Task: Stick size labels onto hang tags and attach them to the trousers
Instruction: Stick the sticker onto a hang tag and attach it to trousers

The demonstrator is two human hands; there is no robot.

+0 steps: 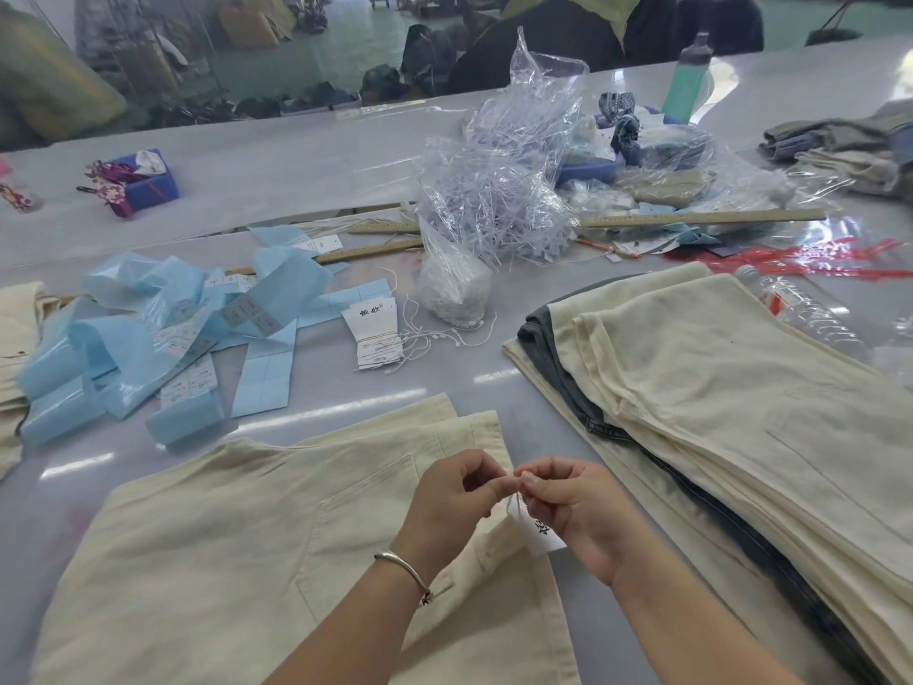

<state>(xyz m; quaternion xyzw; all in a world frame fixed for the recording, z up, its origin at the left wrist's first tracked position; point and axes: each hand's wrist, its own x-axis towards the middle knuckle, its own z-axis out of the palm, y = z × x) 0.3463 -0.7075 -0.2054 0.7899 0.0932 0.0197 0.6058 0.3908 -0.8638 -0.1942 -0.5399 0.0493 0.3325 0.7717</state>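
Observation:
Cream trousers (276, 526) lie flat before me, back pocket up. Over their waistband, my left hand (452, 496) and my right hand (575, 506) meet fingertip to fingertip, both pinching the thin white string of a hang tag (541, 533). The white tag dangles just below my right fingers, partly hidden by that hand. A bundle of hang tags (375, 333) with loose strings lies farther back. Blue label backing strips (163, 338) with size stickers sprawl at the left.
A stack of folded cream and grey trousers (731, 402) fills the right. A clear bag of plastic fasteners (499, 200), wooden rulers (701, 219), a plastic bottle (800, 309), a green bottle (686, 81) and a tissue box (143, 182) sit farther back.

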